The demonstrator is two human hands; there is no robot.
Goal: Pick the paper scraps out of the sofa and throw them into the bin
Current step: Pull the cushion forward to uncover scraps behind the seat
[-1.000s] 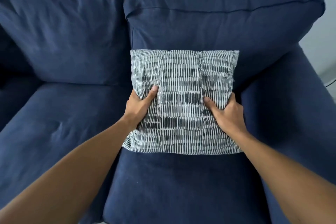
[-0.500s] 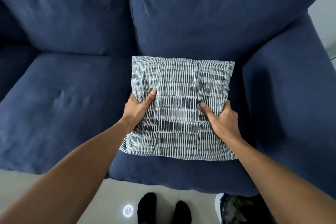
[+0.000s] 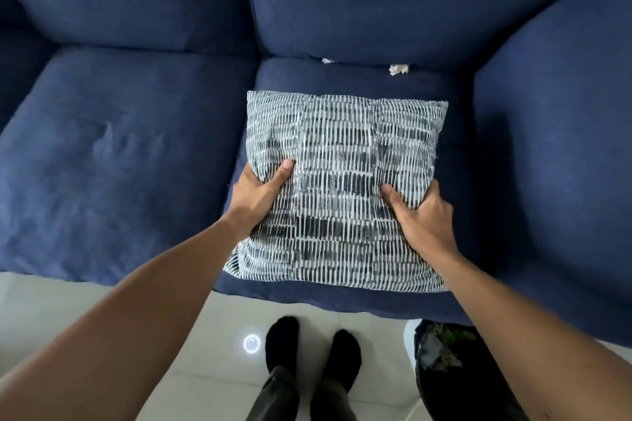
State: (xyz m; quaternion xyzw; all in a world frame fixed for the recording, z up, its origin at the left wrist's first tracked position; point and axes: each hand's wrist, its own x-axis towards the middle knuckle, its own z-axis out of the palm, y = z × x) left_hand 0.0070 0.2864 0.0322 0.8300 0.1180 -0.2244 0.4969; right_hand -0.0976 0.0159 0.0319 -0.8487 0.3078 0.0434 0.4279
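A grey-and-white patterned cushion is held over the right seat of the navy sofa. My left hand grips its left edge and my right hand grips its right edge. Behind the cushion, two white paper scraps show in the gap between seat and backrest: a small scrap and a larger crumpled scrap. A black bin with rubbish inside stands on the floor at the lower right, under my right forearm.
The sofa's right armrest rises beside the cushion. My two feet in black socks stand on the pale tiled floor in front of the sofa. A round light reflection shines on the tiles.
The cushion has been pulled forward and away from the backrest, uncovering two paper scraps in the gap. The view has tilted down, so the floor, my feet and the bin show.
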